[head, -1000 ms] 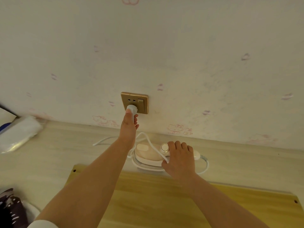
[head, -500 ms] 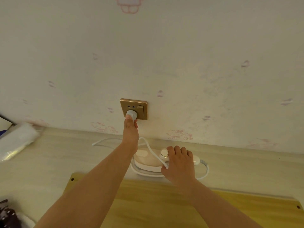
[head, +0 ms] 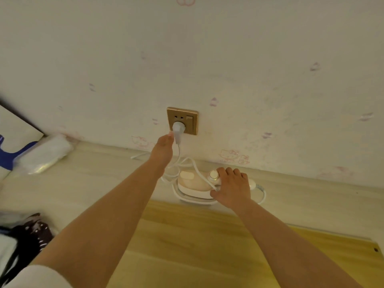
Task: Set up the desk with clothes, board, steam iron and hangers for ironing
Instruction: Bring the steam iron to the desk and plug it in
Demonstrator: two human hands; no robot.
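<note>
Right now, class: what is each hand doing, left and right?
Left hand: fingers at the plug, grip unclear.
Right hand: grips the steam iron handle.
</note>
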